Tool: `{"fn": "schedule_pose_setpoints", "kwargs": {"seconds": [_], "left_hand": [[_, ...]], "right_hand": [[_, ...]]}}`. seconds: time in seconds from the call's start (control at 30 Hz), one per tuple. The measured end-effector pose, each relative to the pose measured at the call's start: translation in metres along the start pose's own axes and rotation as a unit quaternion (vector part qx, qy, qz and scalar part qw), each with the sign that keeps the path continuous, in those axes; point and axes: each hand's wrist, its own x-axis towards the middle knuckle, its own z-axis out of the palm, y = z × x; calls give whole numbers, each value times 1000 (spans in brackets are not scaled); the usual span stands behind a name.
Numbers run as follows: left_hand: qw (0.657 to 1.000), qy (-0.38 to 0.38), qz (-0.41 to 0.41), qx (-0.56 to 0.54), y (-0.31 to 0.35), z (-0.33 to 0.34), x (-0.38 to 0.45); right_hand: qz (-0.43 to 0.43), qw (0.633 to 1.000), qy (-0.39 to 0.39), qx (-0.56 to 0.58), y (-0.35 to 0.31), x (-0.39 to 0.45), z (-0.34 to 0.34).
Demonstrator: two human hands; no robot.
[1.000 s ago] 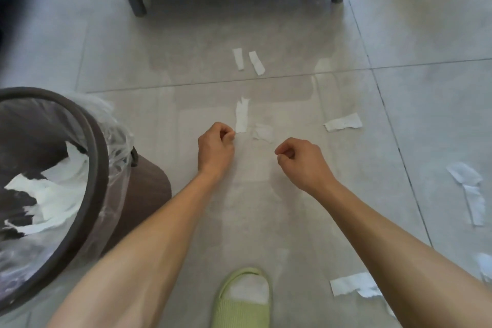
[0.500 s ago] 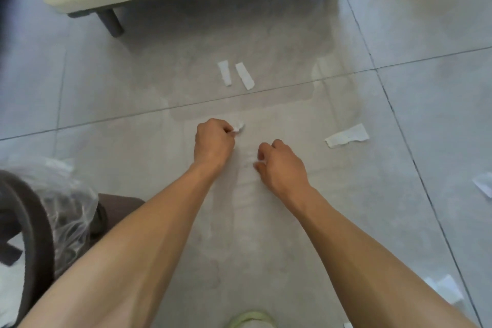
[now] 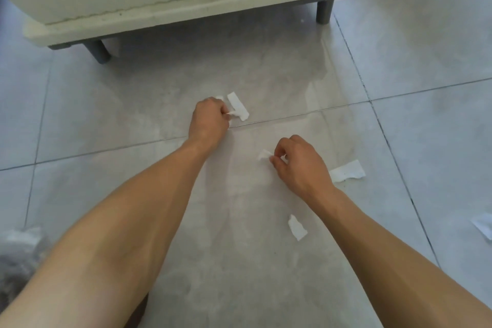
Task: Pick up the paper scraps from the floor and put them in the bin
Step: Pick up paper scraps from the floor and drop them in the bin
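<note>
Head view: mid-collection, nothing binned in sight.

Left hand (image 3: 210,121) curled, pinching a scrap (image 3: 232,114) beside a strip (image 3: 237,106) at 12 o'clock; right hand (image 3: 299,161) pinching a small scrap (image 3: 264,154). Still lying loose: pieces at 3 o'clock (image 3: 347,171), 5 o'clock (image 3: 297,227), far right (image 3: 483,227). Bin (image 3: 16,261) blurred, 8 o'clock. No legible writing.

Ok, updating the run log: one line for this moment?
left hand: pinches scrap | right hand: pinches scrap | floor: scraps remain
</note>
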Motion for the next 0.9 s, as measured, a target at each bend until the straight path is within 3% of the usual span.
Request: {"fn": "schedule_pose_setpoints", "kwargs": {"seconds": [0.2, 0.33, 0.47, 0.57, 0.73, 0.9], "left_hand": [[989, 64, -24, -133, 8, 2, -7], [996, -29, 3, -80, 25, 13, 1], [998, -56, 4, -4, 35, 12, -5], [997, -78, 3, -27, 41, 16, -31], [995, -38, -4, -88, 48, 37, -82], [992, -23, -7, -123, 51, 38, -123]], "right_hand": [[6, 1000, 8, 23, 15, -4, -5], [16, 999, 17, 29, 23, -12, -10], [40, 998, 48, 20, 33, -31, -15], [83, 991, 108, -14, 49, -44, -16], [125, 992, 11, -7, 71, -51, -11], [78, 992, 64, 81, 59, -71, -5]]}}
